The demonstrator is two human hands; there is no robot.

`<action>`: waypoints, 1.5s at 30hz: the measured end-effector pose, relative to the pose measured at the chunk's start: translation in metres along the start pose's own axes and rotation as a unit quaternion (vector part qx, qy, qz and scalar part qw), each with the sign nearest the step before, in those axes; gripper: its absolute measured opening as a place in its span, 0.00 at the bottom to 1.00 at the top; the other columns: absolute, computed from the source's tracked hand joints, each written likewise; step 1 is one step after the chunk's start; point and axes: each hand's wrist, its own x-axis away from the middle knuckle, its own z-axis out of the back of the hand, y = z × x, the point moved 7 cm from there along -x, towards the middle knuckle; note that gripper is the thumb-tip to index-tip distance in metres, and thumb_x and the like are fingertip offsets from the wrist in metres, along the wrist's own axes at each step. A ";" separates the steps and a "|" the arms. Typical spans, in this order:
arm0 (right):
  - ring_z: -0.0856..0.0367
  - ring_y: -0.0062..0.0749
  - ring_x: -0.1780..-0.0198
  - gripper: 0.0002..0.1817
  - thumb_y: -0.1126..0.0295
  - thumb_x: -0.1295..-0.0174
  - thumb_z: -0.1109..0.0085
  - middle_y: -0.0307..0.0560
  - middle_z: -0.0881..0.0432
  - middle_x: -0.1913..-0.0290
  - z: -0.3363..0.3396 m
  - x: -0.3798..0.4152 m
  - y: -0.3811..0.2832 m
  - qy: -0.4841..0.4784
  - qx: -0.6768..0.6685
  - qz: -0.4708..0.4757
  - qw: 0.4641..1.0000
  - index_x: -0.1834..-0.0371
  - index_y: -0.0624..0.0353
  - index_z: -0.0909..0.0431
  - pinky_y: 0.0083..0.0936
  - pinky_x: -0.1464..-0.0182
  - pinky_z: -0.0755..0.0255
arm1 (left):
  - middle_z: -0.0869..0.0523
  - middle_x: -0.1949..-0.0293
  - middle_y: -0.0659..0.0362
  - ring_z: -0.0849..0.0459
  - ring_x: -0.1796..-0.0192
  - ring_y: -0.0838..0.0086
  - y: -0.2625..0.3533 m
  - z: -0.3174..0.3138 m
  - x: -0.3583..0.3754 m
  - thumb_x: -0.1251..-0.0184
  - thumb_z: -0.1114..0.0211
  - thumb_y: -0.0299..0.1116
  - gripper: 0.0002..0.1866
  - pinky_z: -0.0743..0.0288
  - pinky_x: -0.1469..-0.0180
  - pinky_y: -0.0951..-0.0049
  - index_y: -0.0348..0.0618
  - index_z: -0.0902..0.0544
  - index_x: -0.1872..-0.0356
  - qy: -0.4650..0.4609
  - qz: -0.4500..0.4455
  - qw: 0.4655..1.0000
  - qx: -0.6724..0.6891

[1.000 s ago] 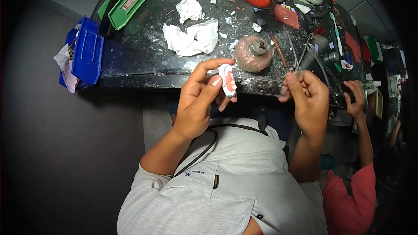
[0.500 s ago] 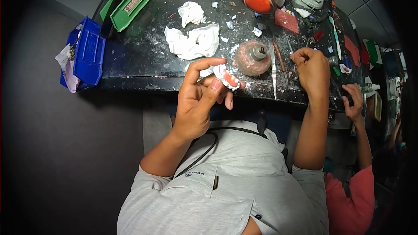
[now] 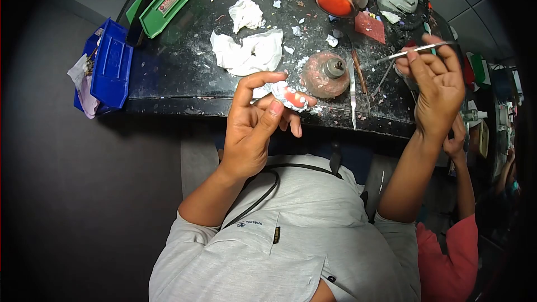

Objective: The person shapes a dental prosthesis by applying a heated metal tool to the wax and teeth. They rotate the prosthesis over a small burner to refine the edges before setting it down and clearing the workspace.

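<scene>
My left hand (image 3: pixel 246 134) holds a small dental model (image 3: pixel 293 98) between thumb and fingers, in front of the bench edge. White plaster and pink wax with pale teeth show on it; the fingers cover part of it. Raised over the right side of the bench, my right hand (image 3: pixel 437 92) grips a slim metal dental carving tool (image 3: pixel 417 51), which lies almost level and points left. Between the hands stands a round, pink-smeared spirit burner (image 3: pixel 320 81) with a metal wick holder. A metal scalpel handle (image 3: pixel 352 98) and a brown-handled tool (image 3: pixel 359 72) lie beside it.
Crumpled white tissues (image 3: pixel 249 53) and plaster bits lie on the black bench (image 3: pixel 184 72). Blue (image 3: pixel 113 72) and green bins (image 3: pixel 168 8) stand at left. Red wax sheet (image 3: pixel 370 27) lies behind the tools. At right, a co-worker's arm (image 3: pixel 463 179) is close to mine.
My right hand has lifted off the bench and moved right, bringing up the metal carving tool. My left hand stays in place with the dental model, slightly turned.
</scene>
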 end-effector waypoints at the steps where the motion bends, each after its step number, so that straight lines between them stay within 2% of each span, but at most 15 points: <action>1: 0.11 0.34 0.61 0.11 0.84 0.36 0.38 0.60 0.14 0.60 -0.004 -0.002 -0.004 0.000 0.000 0.000 1.000 0.52 0.77 0.24 0.26 0.56 0.13 | 0.13 0.50 0.41 0.16 0.65 0.76 0.000 0.000 0.000 0.19 0.48 0.32 0.18 0.30 0.60 0.80 0.43 0.37 0.34 0.001 -0.002 1.000 -0.001; 4: 0.12 0.46 0.55 0.12 0.88 0.36 0.41 0.66 0.15 0.56 -0.006 -0.006 -0.028 0.080 -0.055 0.131 0.987 0.50 0.78 0.25 0.37 0.50 0.12 | 0.13 0.50 0.42 0.16 0.65 0.76 0.000 0.001 -0.001 0.19 0.48 0.32 0.18 0.30 0.60 0.80 0.43 0.37 0.34 0.005 -0.004 1.000 -0.005; 7: 0.12 0.48 0.54 0.12 0.88 0.36 0.41 0.68 0.15 0.55 -0.021 -0.012 -0.028 0.048 -0.036 0.167 0.984 0.50 0.78 0.25 0.38 0.50 0.12 | 0.13 0.50 0.41 0.16 0.65 0.76 0.000 0.002 -0.001 0.19 0.48 0.32 0.18 0.30 0.60 0.81 0.43 0.37 0.34 0.007 -0.004 1.000 -0.007; 12: 0.11 0.41 0.53 0.11 0.87 0.36 0.40 0.64 0.15 0.54 -0.034 -0.017 -0.007 0.010 -0.034 0.109 0.993 0.51 0.77 0.24 0.31 0.48 0.13 | 0.13 0.50 0.41 0.16 0.65 0.76 0.000 0.004 -0.001 0.19 0.48 0.32 0.18 0.31 0.60 0.81 0.44 0.37 0.34 0.010 -0.004 1.000 -0.007; 25: 0.11 0.44 0.53 0.10 0.86 0.35 0.41 0.63 0.15 0.56 -0.028 -0.009 -0.013 0.023 -0.043 0.093 0.994 0.51 0.77 0.24 0.34 0.52 0.11 | 0.13 0.50 0.41 0.16 0.65 0.77 0.001 0.004 -0.001 0.19 0.48 0.31 0.18 0.31 0.60 0.81 0.43 0.37 0.34 0.007 -0.006 1.000 -0.005; 28: 0.11 0.43 0.59 0.10 0.83 0.34 0.43 0.63 0.15 0.58 -0.014 0.003 -0.006 -0.020 -0.081 0.041 0.996 0.51 0.76 0.25 0.34 0.55 0.11 | 0.13 0.50 0.41 0.17 0.65 0.77 0.002 0.004 -0.001 0.19 0.48 0.31 0.18 0.30 0.60 0.81 0.43 0.37 0.34 0.009 -0.005 1.000 -0.001; 36: 0.11 0.43 0.59 0.10 0.84 0.34 0.44 0.63 0.15 0.59 -0.010 0.022 -0.002 -0.028 -0.075 0.022 0.997 0.51 0.76 0.25 0.33 0.56 0.11 | 0.13 0.50 0.41 0.17 0.65 0.77 -0.004 0.000 0.000 0.20 0.48 0.31 0.18 0.30 0.60 0.81 0.43 0.36 0.34 0.001 0.006 1.000 0.004; 38: 0.11 0.43 0.59 0.10 0.84 0.34 0.44 0.64 0.15 0.59 -0.011 0.022 -0.002 -0.031 -0.078 0.021 0.996 0.51 0.76 0.25 0.33 0.56 0.11 | 0.15 0.50 0.35 0.16 0.67 0.71 -0.002 0.002 0.000 0.19 0.48 0.33 0.19 0.29 0.60 0.75 0.43 0.38 0.33 0.004 0.008 1.000 -0.027; 42: 0.11 0.43 0.59 0.10 0.84 0.34 0.44 0.64 0.15 0.59 -0.011 0.021 -0.002 -0.037 -0.077 0.026 0.996 0.51 0.76 0.25 0.33 0.56 0.11 | 0.15 0.51 0.35 0.16 0.67 0.71 -0.002 0.002 0.000 0.19 0.48 0.33 0.19 0.29 0.60 0.74 0.43 0.38 0.33 0.006 0.009 1.000 -0.024; 44: 0.11 0.43 0.58 0.10 0.83 0.34 0.43 0.64 0.15 0.59 -0.011 0.022 -0.002 -0.039 -0.080 0.027 0.996 0.51 0.76 0.25 0.33 0.56 0.11 | 0.13 0.50 0.40 0.17 0.65 0.76 -0.002 0.001 0.000 0.20 0.47 0.31 0.18 0.30 0.60 0.81 0.43 0.36 0.34 0.006 0.004 1.000 0.003; 45: 0.11 0.43 0.58 0.10 0.83 0.34 0.43 0.64 0.15 0.59 -0.010 0.022 -0.002 -0.038 -0.080 0.027 0.996 0.51 0.76 0.25 0.33 0.56 0.11 | 0.13 0.50 0.40 0.17 0.65 0.76 -0.002 0.001 0.000 0.20 0.47 0.31 0.18 0.30 0.60 0.81 0.43 0.36 0.34 0.005 0.005 1.000 0.003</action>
